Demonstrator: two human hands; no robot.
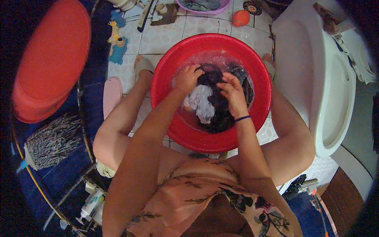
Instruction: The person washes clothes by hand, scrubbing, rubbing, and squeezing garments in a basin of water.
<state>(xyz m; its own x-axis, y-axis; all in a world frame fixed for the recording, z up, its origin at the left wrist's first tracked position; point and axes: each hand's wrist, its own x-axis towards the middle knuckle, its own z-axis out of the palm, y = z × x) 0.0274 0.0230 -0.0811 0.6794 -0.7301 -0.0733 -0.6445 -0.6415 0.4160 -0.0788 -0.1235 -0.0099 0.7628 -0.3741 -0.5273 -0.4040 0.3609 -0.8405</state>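
Observation:
Between my legs stands a round red plastic basin [211, 144] holding water [195, 60] and wet cloth. My left hand [189, 77] is at the upper left of the dark cloth [220, 114], its fingers curled over the cloth's edge; whether they grip it I cannot tell. A bunched light grey-white cloth [202, 102] lies just below that hand. My right hand [234, 91], with a dark band at the wrist, is over the right side of the dark cloth, fingers apart and bent, holding nothing visible.
A white bathtub [321, 118] runs along the right. A purple basin [219, 11] and an orange-red ball-like object [241, 18] are beyond the red basin. On the left are a pink slipper [112, 94], a mop head [53, 142] and a large red basin [56, 53].

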